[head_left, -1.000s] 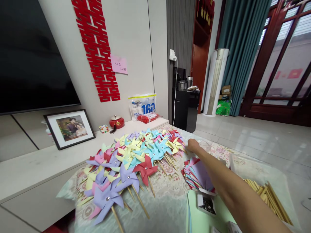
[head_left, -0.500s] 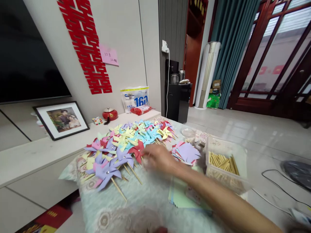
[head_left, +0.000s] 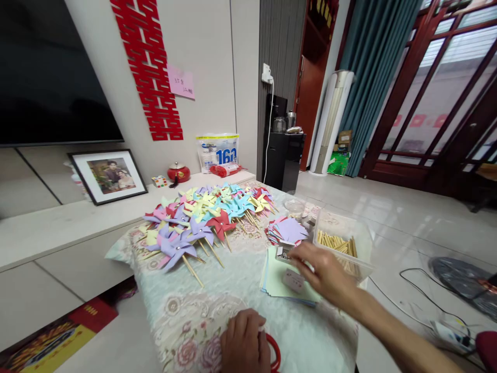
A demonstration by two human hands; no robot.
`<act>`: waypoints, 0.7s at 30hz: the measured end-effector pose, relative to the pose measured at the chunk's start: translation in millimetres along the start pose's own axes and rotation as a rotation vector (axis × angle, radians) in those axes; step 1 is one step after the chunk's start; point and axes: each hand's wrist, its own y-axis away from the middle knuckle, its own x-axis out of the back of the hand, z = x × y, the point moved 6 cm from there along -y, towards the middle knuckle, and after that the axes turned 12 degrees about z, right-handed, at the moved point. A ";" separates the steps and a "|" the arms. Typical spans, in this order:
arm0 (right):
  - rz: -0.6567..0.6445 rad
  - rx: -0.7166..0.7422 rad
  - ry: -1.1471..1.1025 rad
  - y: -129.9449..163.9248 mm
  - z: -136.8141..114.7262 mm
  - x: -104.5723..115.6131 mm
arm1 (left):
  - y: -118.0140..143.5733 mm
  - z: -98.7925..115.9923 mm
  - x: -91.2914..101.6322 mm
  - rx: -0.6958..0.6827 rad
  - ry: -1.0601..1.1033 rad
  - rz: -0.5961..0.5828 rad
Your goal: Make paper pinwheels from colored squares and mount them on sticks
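Note:
My right hand (head_left: 320, 269) is over a small box of metal pins (head_left: 284, 252), its fingertips pressed together at the box's edge; anything between them is too small to see. The box lies at the top of a stack of pale green paper sheets (head_left: 274, 274). My left hand (head_left: 246, 339) rests on the tablecloth at the near edge, fingers curled, and what is under them is hidden. Beside it shows a red loop handle (head_left: 275, 352), likely of scissors, partly covered. Farther off lie many paper pinwheels on sticks, a red pinwheel (head_left: 221, 223) nearest the middle.
Purple square papers (head_left: 291, 229) lie fanned behind the pin box. A clear plastic bin (head_left: 363, 269) of wooden sticks (head_left: 336, 242) stands at the right, with a round clear container (head_left: 295, 206) farther back. A low white cabinet (head_left: 50, 225) borders the table's left.
My right hand has drawn back from the red pinwheel to the pin box at the right. The red pinwheel now lies with the others. My left hand has come into view, the camera having shifted.

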 end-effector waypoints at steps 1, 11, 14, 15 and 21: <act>-0.058 -0.039 0.119 -10.6 17.0 3.7 | -7.3 2.6 -5.0 -0.010 0.020 -0.035; -0.552 -0.194 0.662 -75.0 116.6 -27.1 | -76.3 -2.9 -49.0 0.227 0.179 -0.005; -0.681 -0.184 0.718 -77.0 127.2 -40.9 | -67.7 -18.7 -57.9 0.229 0.208 -0.003; -0.719 -0.178 0.734 -77.2 128.5 -45.9 | -65.1 -21.9 -58.8 0.220 0.212 -0.006; -0.849 -0.121 0.790 -77.0 125.2 -73.5 | -63.8 -29.4 -58.9 0.260 0.232 -0.049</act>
